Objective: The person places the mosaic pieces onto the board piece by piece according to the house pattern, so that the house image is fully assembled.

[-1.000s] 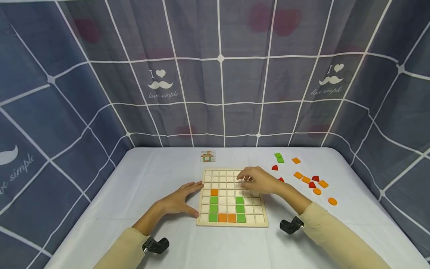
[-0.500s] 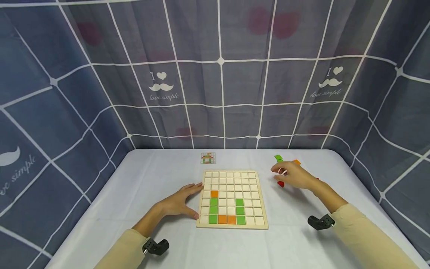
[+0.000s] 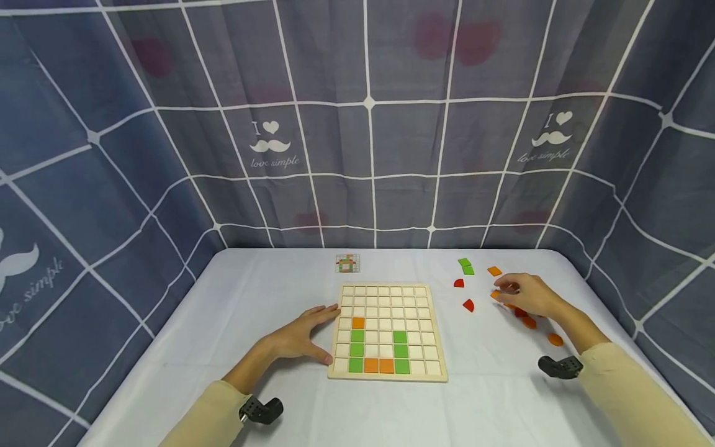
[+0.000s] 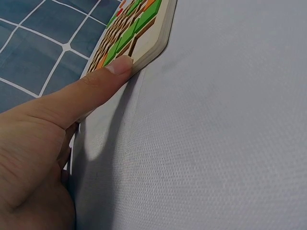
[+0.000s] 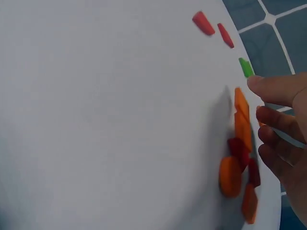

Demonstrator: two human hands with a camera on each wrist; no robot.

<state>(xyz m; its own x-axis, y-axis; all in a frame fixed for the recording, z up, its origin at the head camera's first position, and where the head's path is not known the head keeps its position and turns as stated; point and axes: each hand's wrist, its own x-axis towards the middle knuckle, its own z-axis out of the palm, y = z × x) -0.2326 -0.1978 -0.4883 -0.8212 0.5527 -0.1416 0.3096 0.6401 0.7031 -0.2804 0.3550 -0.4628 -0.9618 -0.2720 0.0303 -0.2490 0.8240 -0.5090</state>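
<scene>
A wooden grid board [image 3: 388, 377] lies on the white table, with green squares [image 3: 356, 349] and orange squares [image 3: 358, 323] set in some of its cells. Along its left edge rests my left hand [image 3: 298, 336], fingers spread straight; in the left wrist view the thumb [image 4: 93, 86] touches the board's corner area. My right hand [image 3: 529, 295] hovers over the loose orange tiles [image 5: 242, 120] at the right, its fingers loosely bent. Thumb and fingertips are apart there, with nothing between them. Part of the pile, including dark red pieces [image 5: 239, 152], is hidden under this hand in the head view.
Behind the board lies a small picture card [image 3: 347, 263] with a coloured grid pattern. Loose green tiles [image 3: 468, 270], red quarter-round pieces [image 3: 468, 305] and an orange round piece [image 3: 555, 339] lie to the right. A grey checked curtain [image 3: 402, 205] surrounds the table.
My right hand has moved right, from over the board past the red pieces to the orange tiles. The left hand has stayed at the board's edge, and the pieces on the board look the same.
</scene>
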